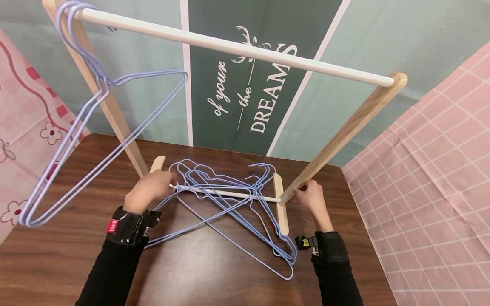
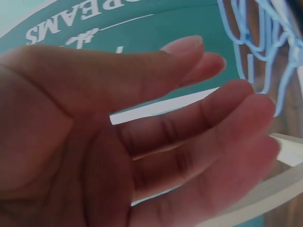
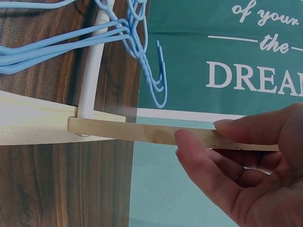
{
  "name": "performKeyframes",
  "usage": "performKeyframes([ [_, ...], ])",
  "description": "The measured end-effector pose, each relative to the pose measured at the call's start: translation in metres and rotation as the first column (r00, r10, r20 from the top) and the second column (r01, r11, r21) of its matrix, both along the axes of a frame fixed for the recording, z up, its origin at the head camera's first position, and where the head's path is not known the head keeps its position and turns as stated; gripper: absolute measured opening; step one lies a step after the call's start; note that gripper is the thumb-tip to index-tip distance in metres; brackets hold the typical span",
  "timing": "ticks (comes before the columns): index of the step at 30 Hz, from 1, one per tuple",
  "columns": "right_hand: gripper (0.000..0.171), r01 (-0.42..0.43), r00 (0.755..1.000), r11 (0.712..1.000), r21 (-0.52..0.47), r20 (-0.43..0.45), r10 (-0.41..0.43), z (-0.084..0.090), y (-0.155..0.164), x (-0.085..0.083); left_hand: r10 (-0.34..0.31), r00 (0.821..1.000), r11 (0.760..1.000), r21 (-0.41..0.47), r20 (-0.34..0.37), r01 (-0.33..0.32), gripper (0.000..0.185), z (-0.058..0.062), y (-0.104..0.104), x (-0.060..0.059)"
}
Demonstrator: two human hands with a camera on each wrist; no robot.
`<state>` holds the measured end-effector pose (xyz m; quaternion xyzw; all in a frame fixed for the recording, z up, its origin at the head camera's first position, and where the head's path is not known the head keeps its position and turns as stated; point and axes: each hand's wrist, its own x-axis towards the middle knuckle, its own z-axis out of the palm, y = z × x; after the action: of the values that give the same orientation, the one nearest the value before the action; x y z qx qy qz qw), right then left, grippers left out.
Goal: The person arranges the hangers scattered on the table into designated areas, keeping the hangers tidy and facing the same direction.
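While the right hand (image 1: 311, 197) pinches one of two wooden posts (image 1: 340, 140), the left hand (image 1: 151, 189), fingers loosely parted, nears tangled hangers (image 1: 255, 193), uncountable, between both; two hangers (image 1: 102, 80) hang above.

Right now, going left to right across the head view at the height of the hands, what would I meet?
Blue wire hangers hung from the upper rail → left hand → pile of blue wire hangers → right hand → pink grid-patterned cloth.
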<state>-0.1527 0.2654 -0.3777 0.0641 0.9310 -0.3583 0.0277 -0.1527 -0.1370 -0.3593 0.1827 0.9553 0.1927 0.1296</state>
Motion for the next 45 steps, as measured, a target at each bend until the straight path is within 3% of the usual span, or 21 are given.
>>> performKeyframes([
  [7, 0.022, 0.003, 1.0, 1.0, 0.024, -0.012, -0.003, -0.002, 0.0, 0.001, -0.035, 0.999, 0.999, -0.007, 0.029, 0.035, 0.009, -0.019, -0.004, -0.006],
  [18, 0.022, -0.006, 1.0, 1.0, -0.003, -0.01, 0.006, -0.001, 0.0, 0.002, -0.02, 0.998, 1.0, 0.013, 0.061, 0.019, 0.005, -0.045, -0.011, -0.013],
  [32, 0.021, 0.001, 0.999, 1.0, 0.019, -0.032, 0.0, 0.001, -0.002, 0.002, 0.042, 0.997, 0.999, 0.026, 0.067, -0.044, 0.002, -0.07, -0.016, -0.02],
  [45, 0.021, 0.001, 1.0, 1.0, 0.022, -0.029, -0.001, 0.0, -0.002, 0.002, 0.085, 0.995, 0.996, 0.018, 0.048, -0.086, 0.012, -0.081, -0.015, -0.021],
])
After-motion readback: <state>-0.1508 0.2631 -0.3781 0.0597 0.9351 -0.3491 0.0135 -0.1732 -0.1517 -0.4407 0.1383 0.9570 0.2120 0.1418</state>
